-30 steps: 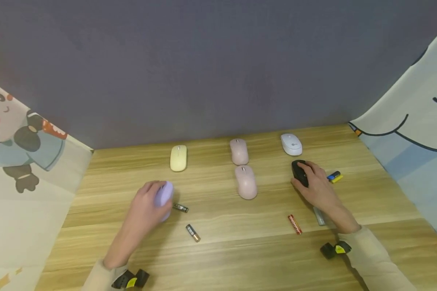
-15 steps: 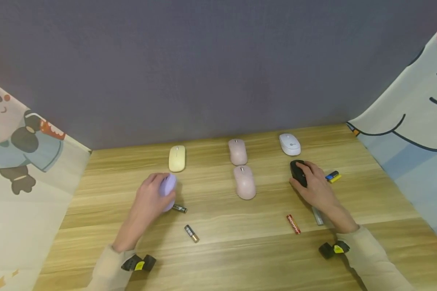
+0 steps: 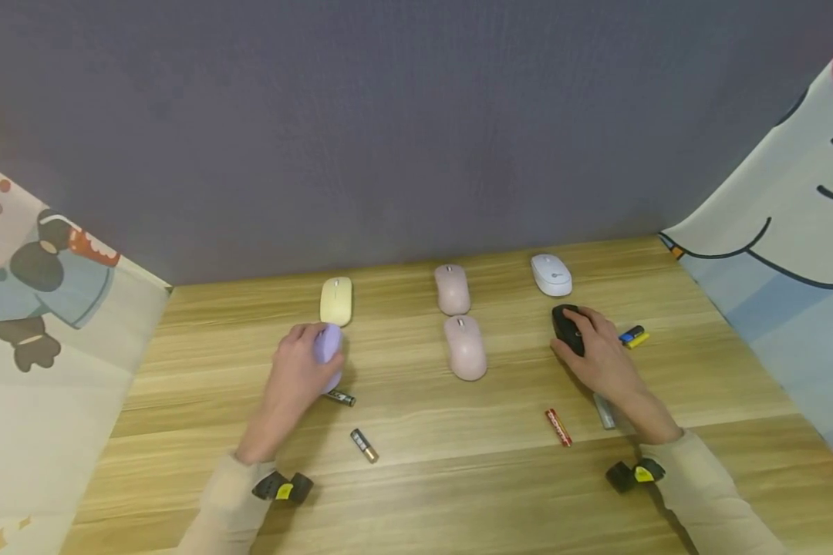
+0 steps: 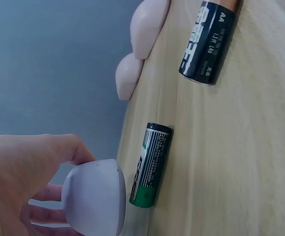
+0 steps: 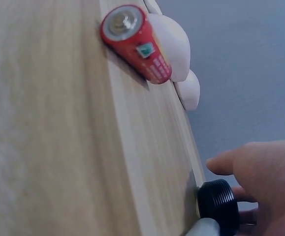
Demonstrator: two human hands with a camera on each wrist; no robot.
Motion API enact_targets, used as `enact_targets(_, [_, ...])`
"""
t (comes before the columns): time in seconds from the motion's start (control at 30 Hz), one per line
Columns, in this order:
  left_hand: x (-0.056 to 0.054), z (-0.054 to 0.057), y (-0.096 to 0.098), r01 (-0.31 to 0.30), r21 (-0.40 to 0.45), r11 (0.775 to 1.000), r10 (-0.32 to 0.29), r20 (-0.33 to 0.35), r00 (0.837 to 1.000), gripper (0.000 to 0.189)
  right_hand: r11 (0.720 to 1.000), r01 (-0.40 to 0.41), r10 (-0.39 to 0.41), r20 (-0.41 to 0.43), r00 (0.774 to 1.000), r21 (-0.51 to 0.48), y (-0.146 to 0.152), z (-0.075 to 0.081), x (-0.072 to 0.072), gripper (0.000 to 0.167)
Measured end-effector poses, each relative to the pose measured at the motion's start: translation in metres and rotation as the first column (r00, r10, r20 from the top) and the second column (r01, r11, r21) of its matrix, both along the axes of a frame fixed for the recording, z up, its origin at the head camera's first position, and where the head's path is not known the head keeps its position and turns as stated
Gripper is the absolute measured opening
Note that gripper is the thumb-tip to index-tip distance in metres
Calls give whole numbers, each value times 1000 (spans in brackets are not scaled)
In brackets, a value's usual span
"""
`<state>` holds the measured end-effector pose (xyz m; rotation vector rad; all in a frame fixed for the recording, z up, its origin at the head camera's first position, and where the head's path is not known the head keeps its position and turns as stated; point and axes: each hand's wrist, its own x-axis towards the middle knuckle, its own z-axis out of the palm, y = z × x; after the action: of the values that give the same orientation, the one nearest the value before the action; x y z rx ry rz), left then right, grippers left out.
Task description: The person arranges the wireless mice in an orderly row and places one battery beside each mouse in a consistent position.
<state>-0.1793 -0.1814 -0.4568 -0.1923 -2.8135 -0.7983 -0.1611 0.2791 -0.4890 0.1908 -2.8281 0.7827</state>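
Observation:
My left hand (image 3: 296,370) grips a purple computer mouse (image 3: 327,344), thumb on its near right side and fingers on its far left. In the left wrist view the mouse (image 4: 94,199) shows its rounded end beside a green-and-black battery (image 4: 151,164). Just beyond it lies a yellow mouse (image 3: 336,301), its near end right by the purple one. At the right, my right hand (image 3: 605,358) holds a black mouse (image 3: 567,327), fingers over its top and far side, palm hiding its right part. In the right wrist view, the black mouse's ridged end (image 5: 218,202) shows below the thumb.
Two pink mice (image 3: 467,348) lie in line mid-table, with a white mouse (image 3: 551,275) at the back right. Loose batteries include a dark one (image 3: 364,445), a red one (image 3: 558,428), a silver one (image 3: 604,411) and a blue-yellow pair (image 3: 635,337). A grey panel (image 3: 416,139) rises behind.
My left hand has carried the purple mouse away from me and slightly right, up to the yellow mouse. The right hand has stayed on the black mouse.

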Motion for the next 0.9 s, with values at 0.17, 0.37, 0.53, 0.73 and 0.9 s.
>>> enact_targets(0.17, [-3,-1,4,-4,11,1000,4,8,1000,55,1000,6,-6,17,1000,-2,1,0,0,62])
enact_targets(0.37, [-6,-2,7,-18,4,1000,18,17,1000,56,1000,3,-3,15,1000,-5,2,0,0,62])
enact_targets(0.53, [-6,-3,10,-13,9,1000,13,7,1000,56,1000,2,-2,18,1000,-7,2,-1,0,62])
enact_targets(0.73, [-6,-4,13,-2,-4,1000,2,9,1000,54,1000,0,0,7,1000,-14,3,-1,0,62])
enact_targets(0.9, [-6,-6,15,-11,-17,1000,11,30,999,55,1000,1,-1,-1,1000,-12,3,0,1,62])
